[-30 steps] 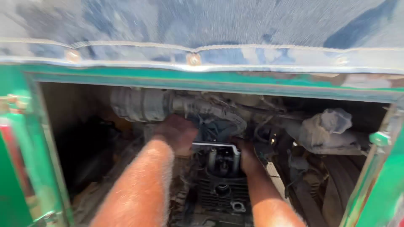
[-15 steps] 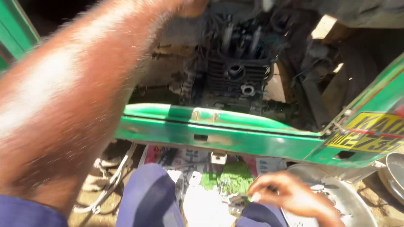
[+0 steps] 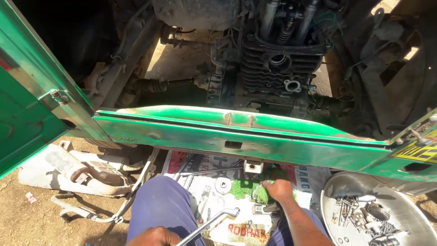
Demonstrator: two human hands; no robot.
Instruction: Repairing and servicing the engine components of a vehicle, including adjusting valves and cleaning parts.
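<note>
My right hand (image 3: 277, 190) reaches down onto a green cloth (image 3: 248, 187) lying on a printed sheet (image 3: 227, 223) on the ground and grips its bunched part. My left hand (image 3: 154, 237) rests low on my blue-trousered knee (image 3: 161, 205); its fingers are partly cut off by the frame edge. A silver socket wrench (image 3: 211, 221) lies slanted beside it; whether the hand holds it is unclear. Above, a dark finned engine (image 3: 277, 64) sits behind a green metal sill (image 3: 241, 132).
A round metal bowl (image 3: 355, 191) at the lower right holds several bolts and small parts. A green door (image 3: 27, 105) stands open at the left. A grey exhaust part (image 3: 77, 166) and a loose hose lie on the dirt at the left. Small tools are scattered on the sheet.
Both hands have left the engine bay. The view has dropped to the ground. My right hand has come down onto the green cloth, and my left arm has drawn back to my knee.
</note>
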